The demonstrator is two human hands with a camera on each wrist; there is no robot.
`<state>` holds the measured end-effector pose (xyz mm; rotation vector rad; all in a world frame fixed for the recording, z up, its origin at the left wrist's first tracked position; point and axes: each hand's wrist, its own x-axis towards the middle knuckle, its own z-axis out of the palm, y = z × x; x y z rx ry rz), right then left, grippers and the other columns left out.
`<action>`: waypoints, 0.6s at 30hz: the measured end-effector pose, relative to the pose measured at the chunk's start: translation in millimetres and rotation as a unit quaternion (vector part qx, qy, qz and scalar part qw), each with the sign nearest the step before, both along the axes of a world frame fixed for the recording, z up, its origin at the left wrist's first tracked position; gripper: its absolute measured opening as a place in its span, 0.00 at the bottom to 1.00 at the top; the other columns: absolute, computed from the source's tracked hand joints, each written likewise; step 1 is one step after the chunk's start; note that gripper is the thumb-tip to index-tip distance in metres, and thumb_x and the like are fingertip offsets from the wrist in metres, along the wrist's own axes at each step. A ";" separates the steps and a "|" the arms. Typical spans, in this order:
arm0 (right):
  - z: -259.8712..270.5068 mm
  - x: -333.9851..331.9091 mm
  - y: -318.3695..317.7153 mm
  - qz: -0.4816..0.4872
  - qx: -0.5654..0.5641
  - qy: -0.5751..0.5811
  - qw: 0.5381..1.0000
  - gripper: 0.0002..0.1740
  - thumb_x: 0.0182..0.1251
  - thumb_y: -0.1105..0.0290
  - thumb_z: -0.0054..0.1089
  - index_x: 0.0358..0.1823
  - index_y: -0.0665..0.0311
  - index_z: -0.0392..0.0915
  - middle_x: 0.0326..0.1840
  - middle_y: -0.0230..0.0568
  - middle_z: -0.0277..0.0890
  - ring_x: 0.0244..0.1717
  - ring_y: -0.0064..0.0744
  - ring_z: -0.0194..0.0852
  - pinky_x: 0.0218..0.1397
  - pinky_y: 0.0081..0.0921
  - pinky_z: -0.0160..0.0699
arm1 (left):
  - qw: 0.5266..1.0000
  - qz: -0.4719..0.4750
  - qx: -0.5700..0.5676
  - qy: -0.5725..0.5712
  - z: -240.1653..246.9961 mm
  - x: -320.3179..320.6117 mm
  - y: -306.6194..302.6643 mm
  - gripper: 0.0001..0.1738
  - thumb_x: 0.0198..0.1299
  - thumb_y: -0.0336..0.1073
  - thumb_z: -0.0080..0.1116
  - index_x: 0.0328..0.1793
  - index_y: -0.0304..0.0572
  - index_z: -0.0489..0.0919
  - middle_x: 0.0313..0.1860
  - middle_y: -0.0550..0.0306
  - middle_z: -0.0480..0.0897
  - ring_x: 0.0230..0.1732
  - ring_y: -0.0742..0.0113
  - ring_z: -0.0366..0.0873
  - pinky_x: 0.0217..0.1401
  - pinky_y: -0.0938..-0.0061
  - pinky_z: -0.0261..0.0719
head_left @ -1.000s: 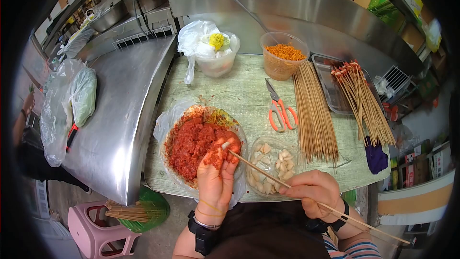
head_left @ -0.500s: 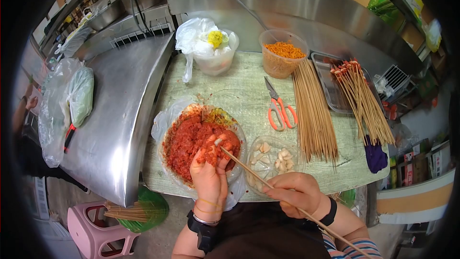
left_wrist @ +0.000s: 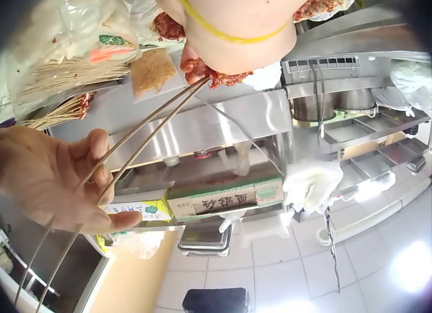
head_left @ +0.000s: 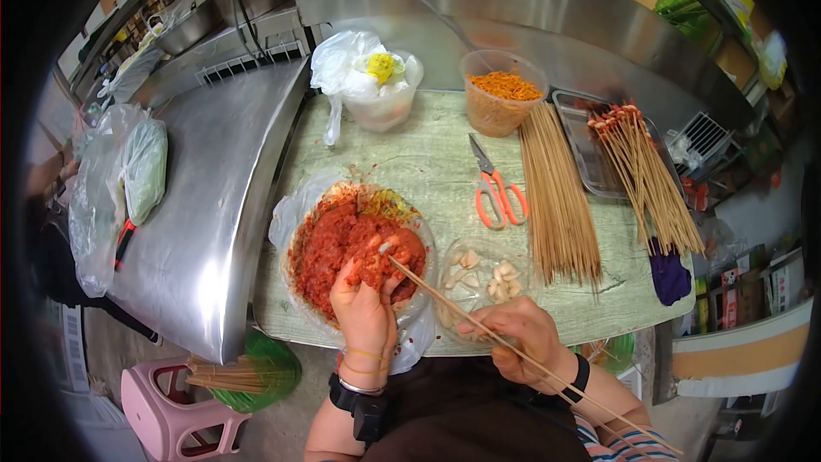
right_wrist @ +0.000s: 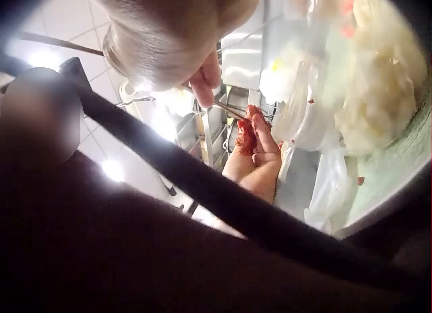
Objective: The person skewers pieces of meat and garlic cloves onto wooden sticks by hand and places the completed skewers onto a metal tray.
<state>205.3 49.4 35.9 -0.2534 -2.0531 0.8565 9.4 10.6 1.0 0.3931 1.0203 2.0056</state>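
Over the bowl of red minced-looking meat [head_left: 329, 244], my left hand [head_left: 363, 304] pinches a red-coated piece at the tips of thin bamboo skewers [head_left: 449, 298]. A small white piece [head_left: 385, 248] shows between its smeared fingers. My right hand [head_left: 517, 334] holds the skewers farther down, thumb and fingers about them; the left wrist view shows two shafts [left_wrist: 145, 134] side by side. Below and left of that hand sits a clear container [head_left: 446, 312] of peeled garlic cloves [head_left: 505, 281]. In the right wrist view, red sauce covers the left fingertips [right_wrist: 251, 112].
Orange-handled scissors [head_left: 492, 197] lie beside a row of bare skewers [head_left: 560, 197]. Behind stand a tub of orange shreds [head_left: 505, 85] and a bag-draped tub [head_left: 380, 111]. Loaded skewers [head_left: 646, 158] rest on a metal tray [head_left: 581, 150] at right. A steel counter [head_left: 205, 197] adjoins the left.
Both hands have shifted slightly left, the skewer tips staying at the left fingers. My right hand has slid along the skewers, its fingers now more extended. The head view has moved a little.
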 end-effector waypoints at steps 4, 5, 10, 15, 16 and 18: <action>-1.6 -1.2 1.8 0.005 -0.003 -0.027 1.000 0.20 0.61 0.73 0.56 0.56 0.66 0.70 0.39 0.40 0.80 0.30 0.35 0.75 0.31 0.25 0.75 | 1.000 0.002 -0.001 0.007 -1.6 -1.4 0.7 0.17 0.66 0.29 0.49 0.59 0.33 0.72 0.54 0.45 0.78 0.47 0.63 0.81 0.47 0.75 0.83; -0.5 -3.9 1.8 -0.010 0.022 -0.011 1.000 0.21 0.61 0.73 0.56 0.57 0.66 0.69 0.39 0.40 0.80 0.30 0.34 0.75 0.30 0.25 0.75 | 1.000 -0.001 0.000 0.006 -0.7 -2.1 1.0 0.17 0.65 0.29 0.49 0.59 0.32 0.72 0.54 0.45 0.78 0.48 0.63 0.81 0.47 0.75 0.83; 3.2 -10.2 0.4 -0.043 0.044 0.012 0.998 0.21 0.61 0.76 0.55 0.57 0.67 0.68 0.37 0.40 0.80 0.28 0.33 0.74 0.28 0.24 0.74 | 1.000 -0.004 -0.005 0.008 3.6 -2.9 2.5 0.17 0.65 0.28 0.48 0.59 0.31 0.71 0.53 0.44 0.78 0.48 0.62 0.81 0.47 0.76 0.83; 3.2 -13.6 -0.3 -0.060 0.013 -0.014 0.998 0.17 0.71 0.67 0.46 0.56 0.69 0.65 0.38 0.43 0.80 0.32 0.28 0.75 0.35 0.21 0.69 | 1.000 -0.019 -0.012 0.016 3.7 -2.8 3.7 0.17 0.65 0.28 0.48 0.59 0.30 0.71 0.52 0.44 0.79 0.47 0.63 0.81 0.48 0.75 0.83; 4.4 -14.4 0.0 -0.061 0.012 -0.014 0.998 0.17 0.71 0.67 0.46 0.56 0.69 0.65 0.38 0.43 0.80 0.32 0.28 0.75 0.35 0.21 0.69 | 1.000 -0.019 -0.012 0.016 3.0 -2.7 4.0 0.17 0.65 0.28 0.48 0.59 0.30 0.71 0.52 0.44 0.79 0.47 0.63 0.81 0.48 0.75 0.83; 7.1 -16.6 -0.2 -0.059 -0.013 -0.048 0.997 0.18 0.69 0.68 0.49 0.56 0.69 0.65 0.36 0.41 0.79 0.33 0.30 0.75 0.36 0.24 0.71 | 0.999 -0.041 -0.022 0.028 1.3 -3.2 4.1 0.17 0.66 0.28 0.48 0.59 0.31 0.71 0.52 0.44 0.79 0.47 0.63 0.81 0.47 0.75 0.83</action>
